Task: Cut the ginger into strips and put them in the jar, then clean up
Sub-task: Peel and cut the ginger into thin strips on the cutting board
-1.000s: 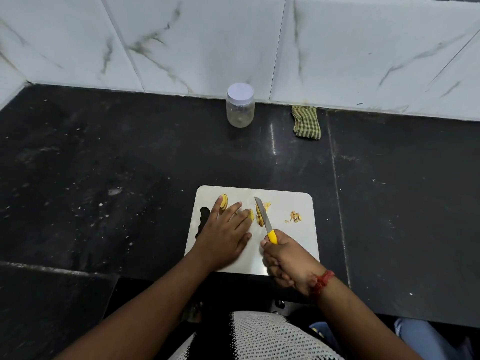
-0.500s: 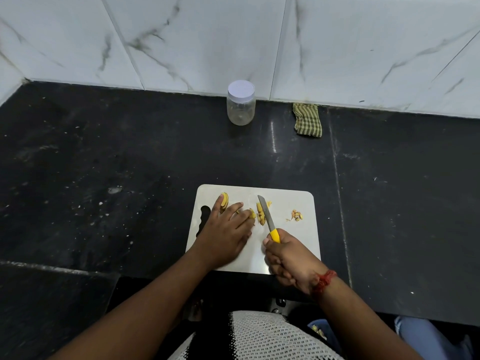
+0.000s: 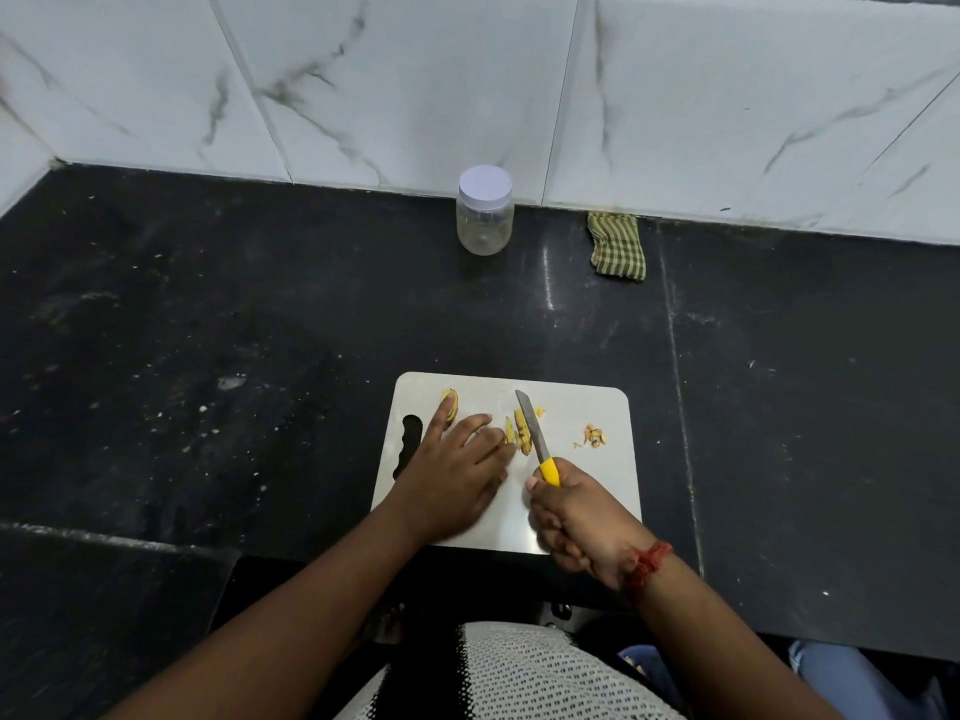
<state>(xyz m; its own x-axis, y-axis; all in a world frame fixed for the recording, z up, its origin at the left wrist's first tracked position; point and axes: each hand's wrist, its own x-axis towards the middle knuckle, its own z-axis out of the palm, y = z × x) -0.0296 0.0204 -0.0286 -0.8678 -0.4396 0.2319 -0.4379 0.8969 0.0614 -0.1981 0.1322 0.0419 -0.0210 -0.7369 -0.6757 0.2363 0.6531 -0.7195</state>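
Several yellow ginger strips [image 3: 521, 433] beside knife [image 3: 535, 433]; right hand [image 3: 576, 517] grips knife, left hand [image 3: 457, 475] flat, fingers extended.

One jar [image 3: 485, 216], one cloth [image 3: 617, 246], one cutting board [image 3: 597, 491], one knife [image 3: 534, 433], two hands [image 3: 457, 480]

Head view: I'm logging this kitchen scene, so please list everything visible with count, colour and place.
cutting board: one, white, near counter edge
ginger pieces: several, yellow, mid-board beside the blade; one slice at far left
peel scraps: small pile, tan, right on board
knife: one, steel blade, yellow handle
jar: one, clear, white lid on, by wall
cloth: one, green checked, right of jar
counter: black
left hand: fingers flat on board
right hand: grips knife
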